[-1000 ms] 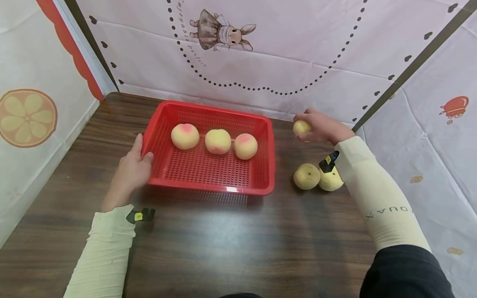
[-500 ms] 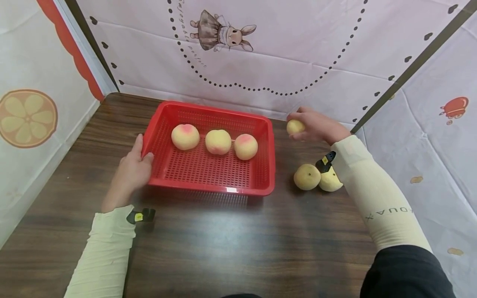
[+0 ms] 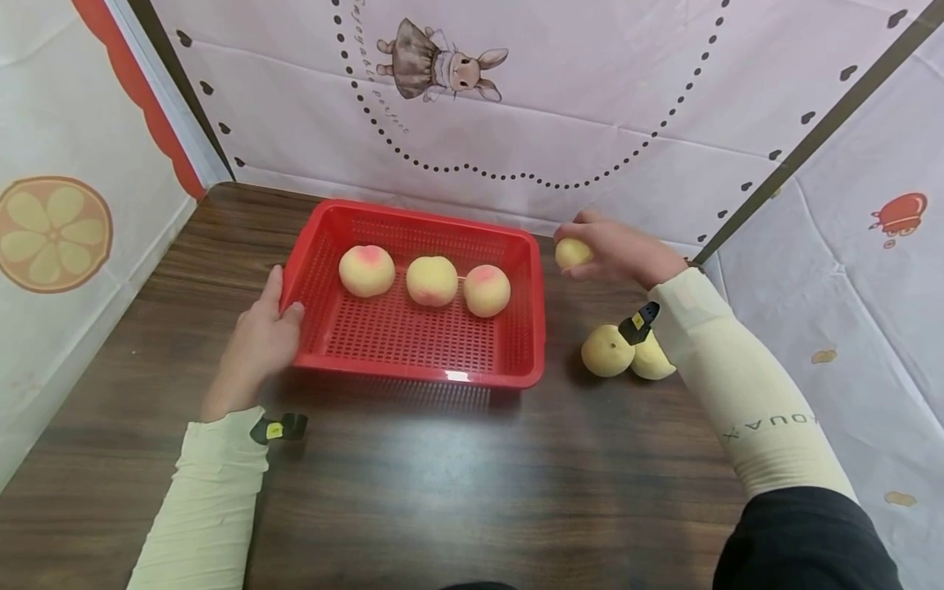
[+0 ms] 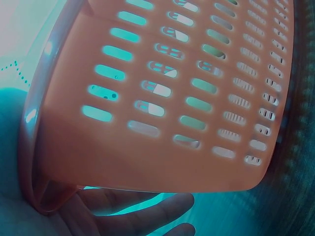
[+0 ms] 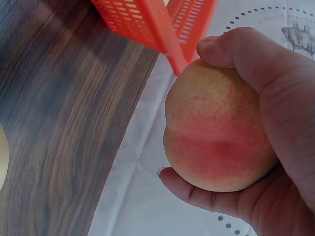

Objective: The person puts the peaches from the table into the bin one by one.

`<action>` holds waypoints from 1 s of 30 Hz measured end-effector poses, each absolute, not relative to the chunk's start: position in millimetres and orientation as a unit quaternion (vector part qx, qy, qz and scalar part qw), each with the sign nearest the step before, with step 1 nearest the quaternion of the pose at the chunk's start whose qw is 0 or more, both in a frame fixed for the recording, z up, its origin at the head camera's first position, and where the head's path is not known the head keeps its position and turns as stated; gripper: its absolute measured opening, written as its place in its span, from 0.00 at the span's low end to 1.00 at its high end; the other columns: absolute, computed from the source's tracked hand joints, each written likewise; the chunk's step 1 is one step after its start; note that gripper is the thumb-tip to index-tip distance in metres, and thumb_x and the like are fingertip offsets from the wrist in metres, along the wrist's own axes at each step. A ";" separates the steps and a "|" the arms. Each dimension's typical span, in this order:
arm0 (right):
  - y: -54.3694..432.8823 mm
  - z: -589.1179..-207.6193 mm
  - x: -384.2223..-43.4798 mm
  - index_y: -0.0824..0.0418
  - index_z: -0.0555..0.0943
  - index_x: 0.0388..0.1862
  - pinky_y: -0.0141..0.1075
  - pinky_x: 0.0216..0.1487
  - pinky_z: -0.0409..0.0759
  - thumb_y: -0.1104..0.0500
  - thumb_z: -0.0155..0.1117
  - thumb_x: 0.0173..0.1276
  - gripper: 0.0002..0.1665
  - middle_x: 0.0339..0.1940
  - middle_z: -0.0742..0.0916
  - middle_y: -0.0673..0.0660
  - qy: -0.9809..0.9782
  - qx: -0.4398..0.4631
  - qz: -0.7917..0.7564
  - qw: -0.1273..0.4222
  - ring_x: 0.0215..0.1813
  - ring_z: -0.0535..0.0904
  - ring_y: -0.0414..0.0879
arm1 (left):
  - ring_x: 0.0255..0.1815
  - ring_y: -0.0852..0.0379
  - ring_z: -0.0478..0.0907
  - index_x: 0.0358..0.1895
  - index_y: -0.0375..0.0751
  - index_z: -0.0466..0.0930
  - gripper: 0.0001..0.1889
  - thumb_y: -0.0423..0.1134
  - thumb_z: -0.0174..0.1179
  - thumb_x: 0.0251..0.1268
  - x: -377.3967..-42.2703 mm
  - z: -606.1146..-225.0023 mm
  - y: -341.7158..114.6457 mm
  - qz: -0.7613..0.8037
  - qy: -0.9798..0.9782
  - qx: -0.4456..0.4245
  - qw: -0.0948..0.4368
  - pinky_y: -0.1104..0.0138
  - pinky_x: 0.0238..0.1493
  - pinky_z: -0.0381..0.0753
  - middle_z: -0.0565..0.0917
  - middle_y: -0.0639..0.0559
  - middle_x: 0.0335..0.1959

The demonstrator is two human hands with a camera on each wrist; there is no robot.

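Note:
A red perforated plastic basket stands on the table with three peaches in a row: a left peach, a middle peach and a right peach. My left hand grips the basket's left rim, thumb on top; in the left wrist view its fingers curl beneath the rim. My right hand holds another peach between thumb and fingers, just right of the basket's back right corner. The right wrist view shows this peach's red blush.
Two yellowish round fruits, a left one and a right one, sit side by side on the wooden table, below my right wrist. Printed white sheets wall off the back and both sides.
My right hand has moved left with its peach, closer to the basket's right side. The left hand and the basket have stayed in place.

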State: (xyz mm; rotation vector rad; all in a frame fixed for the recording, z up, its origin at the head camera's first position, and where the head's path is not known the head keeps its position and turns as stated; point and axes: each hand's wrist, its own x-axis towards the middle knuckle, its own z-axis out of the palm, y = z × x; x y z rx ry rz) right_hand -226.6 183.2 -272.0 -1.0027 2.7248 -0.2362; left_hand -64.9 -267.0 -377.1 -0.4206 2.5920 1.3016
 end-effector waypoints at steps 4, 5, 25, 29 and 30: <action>174.9 -268.0 -221.4 0.52 0.82 0.58 0.45 0.51 0.76 0.58 0.75 0.66 0.22 0.54 0.79 0.60 0.928 -0.338 -0.085 0.127 0.52 0.76 0.54 | 0.55 0.36 0.79 0.83 0.57 0.19 0.40 0.54 0.37 0.85 -65.3 -377.0 -266.6 0.439 0.882 -0.142 0.099 0.36 0.61 0.78 0.60 0.27 0.80; 172.5 -267.0 -219.9 0.51 0.82 0.58 0.44 0.51 0.76 0.58 0.74 0.66 0.22 0.54 0.78 0.59 0.928 -0.339 -0.086 0.132 0.52 0.76 0.53 | 0.55 0.36 0.79 0.83 0.57 0.19 0.40 0.53 0.37 0.85 -65.3 -376.9 -266.7 0.438 0.882 -0.143 0.098 0.37 0.61 0.78 0.60 0.26 0.79; 143.6 -263.6 -205.7 0.51 0.83 0.57 0.43 0.49 0.79 0.55 0.74 0.64 0.22 0.54 0.79 0.58 0.908 -0.394 -0.081 0.116 0.47 0.80 0.52 | 0.69 0.27 0.70 0.83 0.59 0.18 0.41 0.54 0.39 0.85 -64.4 -377.4 -267.0 0.445 0.878 -0.142 0.102 0.28 0.69 0.68 0.53 0.30 0.84; 139.9 -263.2 -203.2 0.50 0.83 0.57 0.42 0.49 0.79 0.55 0.74 0.65 0.21 0.55 0.79 0.57 0.905 -0.400 -0.085 0.120 0.48 0.80 0.50 | 0.65 0.29 0.73 0.83 0.57 0.18 0.41 0.54 0.38 0.85 -64.5 -377.3 -267.3 0.441 0.882 -0.136 0.098 0.29 0.68 0.70 0.56 0.28 0.82; 138.7 -263.0 -202.4 0.49 0.84 0.57 0.42 0.49 0.79 0.55 0.74 0.65 0.21 0.55 0.79 0.57 0.904 -0.401 -0.085 0.121 0.48 0.80 0.50 | 0.64 0.30 0.74 0.83 0.57 0.19 0.40 0.54 0.37 0.85 -64.4 -377.3 -267.2 0.441 0.882 -0.136 0.097 0.29 0.68 0.71 0.57 0.27 0.82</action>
